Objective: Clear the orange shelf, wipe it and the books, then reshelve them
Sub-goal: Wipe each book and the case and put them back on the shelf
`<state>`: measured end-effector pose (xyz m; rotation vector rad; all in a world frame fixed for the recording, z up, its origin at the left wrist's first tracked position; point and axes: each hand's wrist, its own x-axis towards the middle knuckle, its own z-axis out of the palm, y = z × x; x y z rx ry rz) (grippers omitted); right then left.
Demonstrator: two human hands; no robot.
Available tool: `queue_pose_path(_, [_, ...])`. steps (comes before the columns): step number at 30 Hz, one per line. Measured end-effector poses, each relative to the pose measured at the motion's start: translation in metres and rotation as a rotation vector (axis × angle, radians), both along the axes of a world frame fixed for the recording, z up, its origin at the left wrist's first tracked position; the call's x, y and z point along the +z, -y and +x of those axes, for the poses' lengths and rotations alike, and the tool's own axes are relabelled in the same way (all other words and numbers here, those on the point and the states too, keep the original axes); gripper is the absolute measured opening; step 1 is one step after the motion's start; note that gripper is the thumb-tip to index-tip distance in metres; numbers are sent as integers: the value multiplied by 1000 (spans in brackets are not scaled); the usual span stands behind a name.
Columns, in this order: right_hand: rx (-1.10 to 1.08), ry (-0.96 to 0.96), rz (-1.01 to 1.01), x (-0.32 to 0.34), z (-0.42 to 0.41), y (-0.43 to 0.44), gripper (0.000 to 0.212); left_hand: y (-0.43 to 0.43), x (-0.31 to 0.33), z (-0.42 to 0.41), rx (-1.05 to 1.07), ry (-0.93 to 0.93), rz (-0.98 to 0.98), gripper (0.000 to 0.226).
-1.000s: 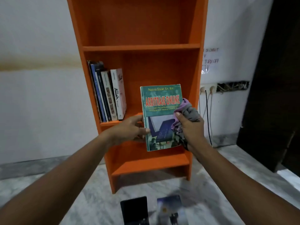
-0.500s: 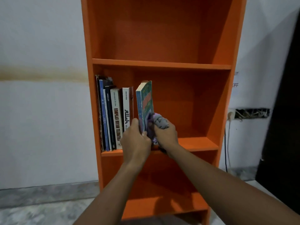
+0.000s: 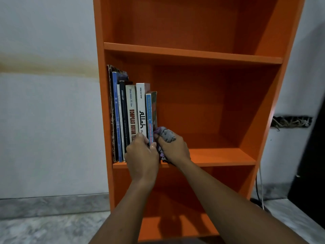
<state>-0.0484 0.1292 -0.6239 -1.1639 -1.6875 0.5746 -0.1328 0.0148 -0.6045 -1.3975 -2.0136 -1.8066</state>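
Note:
The orange shelf [image 3: 219, 156] stands against a white wall. Several books [image 3: 131, 117] stand upright at the left end of its middle board. The rightmost one, a green-and-blue book [image 3: 150, 113], stands against the white book beside it. My left hand [image 3: 141, 154] grips the lower part of its spine. My right hand [image 3: 173, 149] holds a bunched grey and purple cloth [image 3: 166, 134] against the book's right cover, low down.
The top compartment [image 3: 175, 23] and the bottom board [image 3: 175, 224] hold nothing. A wall socket with loose wires [image 3: 292, 121] and hanging cables [image 3: 259, 189] lie to the right. A dark door or cabinet [image 3: 314, 155] stands at the far right. Marble floor lies below.
The green-and-blue book, held flat in front of the shelf a second ago, was turned spine-out and slid in against the row. Both hands followed it, and the view moved closer.

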Motion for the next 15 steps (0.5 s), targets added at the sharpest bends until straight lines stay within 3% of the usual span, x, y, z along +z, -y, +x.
queue_pose_path(12, [-32,-75,-33,0,2,5,55,3,-1,-1,-32,84,3,20])
queue_pose_path(15, [0,-188,-87,1,4,4,57,3,-2,0,-34,99,7,23])
